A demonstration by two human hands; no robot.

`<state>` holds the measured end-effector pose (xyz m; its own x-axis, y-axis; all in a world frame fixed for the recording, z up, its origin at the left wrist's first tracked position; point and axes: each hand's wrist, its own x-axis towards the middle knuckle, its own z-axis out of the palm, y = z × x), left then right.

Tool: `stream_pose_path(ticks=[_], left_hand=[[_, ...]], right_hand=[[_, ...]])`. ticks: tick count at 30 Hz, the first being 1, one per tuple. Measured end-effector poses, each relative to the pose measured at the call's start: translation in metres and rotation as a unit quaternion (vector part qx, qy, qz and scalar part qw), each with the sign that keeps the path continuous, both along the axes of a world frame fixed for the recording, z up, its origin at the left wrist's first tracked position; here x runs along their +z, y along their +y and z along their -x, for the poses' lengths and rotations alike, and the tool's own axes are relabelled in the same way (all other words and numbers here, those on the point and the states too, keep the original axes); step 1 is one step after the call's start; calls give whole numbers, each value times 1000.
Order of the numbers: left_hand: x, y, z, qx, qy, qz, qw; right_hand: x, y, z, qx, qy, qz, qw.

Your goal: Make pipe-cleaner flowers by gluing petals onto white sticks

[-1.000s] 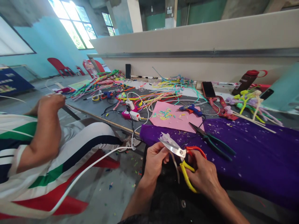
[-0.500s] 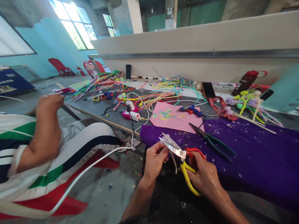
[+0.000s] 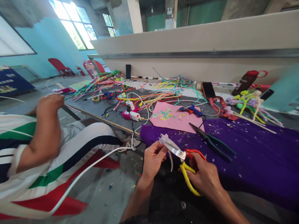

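My right hand (image 3: 206,172) grips a pair of scissors (image 3: 178,152) by its red and yellow handles. The blades reach left towards my left hand (image 3: 153,158), whose fingers are pinched on a pale fuzzy pipe cleaner piece (image 3: 164,137). The blade tips lie against this piece, and from here they look nearly closed. Below the blades a thin pale stem (image 3: 171,161) hangs in a curve beside my left fingers; how it joins the piece is hidden. Long-nose pliers (image 3: 212,141) with dark green handles rest on the purple cloth (image 3: 254,155) beyond my right hand.
A pink sheet (image 3: 173,124) carries small coloured clippings (image 3: 164,114) and a blue glue gun (image 3: 191,109). Behind are piles of pipe cleaners (image 3: 158,98), a power strip (image 3: 130,115), a phone (image 3: 208,90) and a bottle (image 3: 245,82). A seated person (image 3: 44,137) is at left.
The blades have come closer together over the pale piece. My left hand has turned slightly, and the hanging stem has swung a little to the left. The scissors handles stay in place.
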<state>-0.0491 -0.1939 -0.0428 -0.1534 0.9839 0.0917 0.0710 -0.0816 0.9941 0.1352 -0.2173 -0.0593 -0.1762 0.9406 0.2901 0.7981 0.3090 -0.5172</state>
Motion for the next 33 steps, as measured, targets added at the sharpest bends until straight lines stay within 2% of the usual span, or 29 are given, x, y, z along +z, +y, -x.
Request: stream_pose_path(ticks=[21, 25, 27, 30, 33], left_hand=[[-2, 1, 5, 4, 26, -3, 1000], [-2, 1, 5, 7, 26, -3, 1000], [-2, 2, 6, 5, -6, 3, 1000], [-3, 3, 7, -11, -105, 18, 994], [-3, 3, 7, -28, -190, 31, 981]], right_hand=[[-10, 1, -5, 10, 2, -15, 1000], [-7, 1, -5, 4, 24, 15, 1000], [-2, 1, -6, -1, 57, 53, 997], [6, -2, -11, -1, 103, 111, 988], [10, -5, -15, 11, 110, 135, 985]])
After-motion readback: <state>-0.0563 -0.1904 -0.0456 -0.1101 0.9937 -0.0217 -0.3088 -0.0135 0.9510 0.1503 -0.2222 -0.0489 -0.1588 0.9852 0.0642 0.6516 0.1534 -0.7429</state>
